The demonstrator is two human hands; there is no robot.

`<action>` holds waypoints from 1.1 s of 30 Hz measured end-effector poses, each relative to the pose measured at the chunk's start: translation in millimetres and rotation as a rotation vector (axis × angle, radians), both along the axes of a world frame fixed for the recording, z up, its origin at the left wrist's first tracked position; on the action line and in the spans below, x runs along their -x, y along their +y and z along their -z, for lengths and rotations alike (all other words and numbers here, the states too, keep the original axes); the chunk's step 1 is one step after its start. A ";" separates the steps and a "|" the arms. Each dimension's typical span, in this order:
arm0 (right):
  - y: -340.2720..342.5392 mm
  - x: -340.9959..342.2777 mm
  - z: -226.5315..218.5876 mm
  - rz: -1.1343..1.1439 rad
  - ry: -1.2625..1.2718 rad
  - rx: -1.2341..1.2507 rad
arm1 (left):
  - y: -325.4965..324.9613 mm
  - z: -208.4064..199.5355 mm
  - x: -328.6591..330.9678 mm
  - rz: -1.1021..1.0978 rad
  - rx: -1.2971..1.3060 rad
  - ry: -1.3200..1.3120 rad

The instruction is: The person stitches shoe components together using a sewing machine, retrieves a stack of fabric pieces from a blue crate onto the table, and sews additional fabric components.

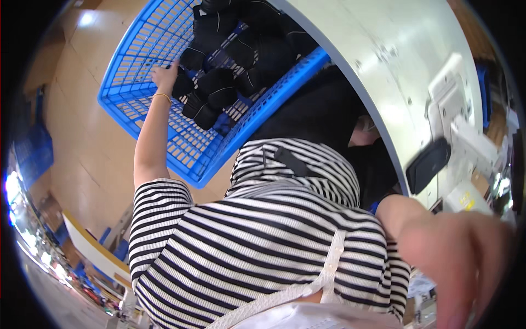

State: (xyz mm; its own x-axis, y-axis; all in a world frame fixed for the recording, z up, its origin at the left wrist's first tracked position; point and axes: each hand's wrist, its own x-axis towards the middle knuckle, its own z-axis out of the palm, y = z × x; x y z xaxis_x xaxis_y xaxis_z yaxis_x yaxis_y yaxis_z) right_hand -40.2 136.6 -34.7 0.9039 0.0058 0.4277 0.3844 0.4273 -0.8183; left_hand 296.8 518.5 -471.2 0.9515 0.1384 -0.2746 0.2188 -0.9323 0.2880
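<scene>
1. Your left hand [164,78] reaches inside the near left wall of the basket, fingers partly bent, with the fingertips right beside a dark piece; you may be touching it, but I cannot tell whether your fingers have closed on anything.
2. Your right hand [457,252] is close to the camera at the lower right, blurred, with its fingers angled down; nothing shows in it, and I cannot tell how far closed it is.
3. The black pieces [218,88], rounded and marked with thin pale lines, lie loosely heaped in the blue basket [198,176], below and to the right of your left hand. Some small blue bits [223,123] lie among them, near the basket's lower corner.
4. As far as can be judged, the handling is partway along: many pieces are in the basket, unsorted and overlapping, and none shows on the visible part of the pale tabletop [367,44]. How many are finished or left cannot be read from this view.
5. Farther out, the tabletop's curved edge stands beside the basket, and a black pad [428,165] on a white fitting sits near your right hand.
</scene>
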 end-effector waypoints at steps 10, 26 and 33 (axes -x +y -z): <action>6.1 -49.3 26.1 0.064 0.311 -0.400 | -50.7 106.3 94.9 -0.513 -0.130 0.238; 56.0 -85.9 162.2 0.054 0.827 0.351 | -41.3 71.6 136.2 -0.449 -0.140 0.481; 67.3 -119.1 237.2 -0.068 0.864 0.814 | -55.6 71.6 123.7 -0.184 -0.103 0.389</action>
